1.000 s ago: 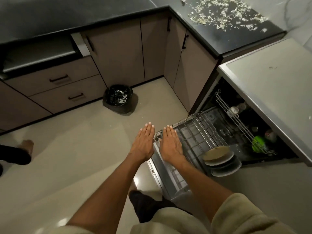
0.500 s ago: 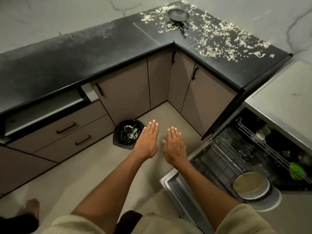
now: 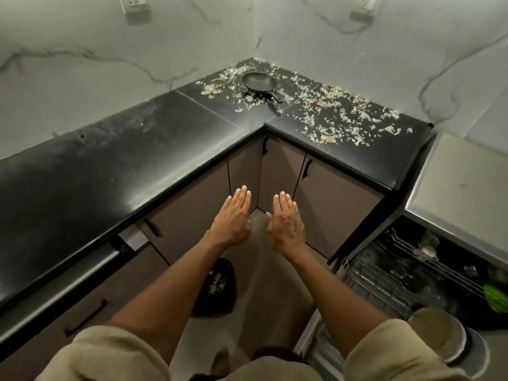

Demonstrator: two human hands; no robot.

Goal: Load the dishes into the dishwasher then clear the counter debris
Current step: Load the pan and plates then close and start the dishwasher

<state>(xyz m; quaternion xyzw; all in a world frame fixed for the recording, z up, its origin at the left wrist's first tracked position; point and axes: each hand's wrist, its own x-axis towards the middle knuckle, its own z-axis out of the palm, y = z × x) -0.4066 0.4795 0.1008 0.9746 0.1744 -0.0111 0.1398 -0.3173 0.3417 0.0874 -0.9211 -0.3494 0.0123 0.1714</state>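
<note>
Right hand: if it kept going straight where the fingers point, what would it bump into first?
Probably the cabinet door in the corner, below the counter edge. The right hand is flat and holds nothing; depth is hard to judge.

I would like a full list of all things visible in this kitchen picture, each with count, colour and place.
frying pan: one, black, on the counter in the far corner, amid the debris
debris: many pale flakes, scattered over the corner and right part of the counter
counter: one, black, L-shaped
cabinets: several doors and drawers, brown with black handles, under the counter
bin: one, black, on the floor, pale scraps inside
dishwasher: one, open, at right
plates: a few, pale, in the lower rack
green item: one, inside the dishwasher at the right edge
wall sockets: two, white, top of the wall
left hand: flat, empty, in the air
right hand: flat, empty, in the air
</note>
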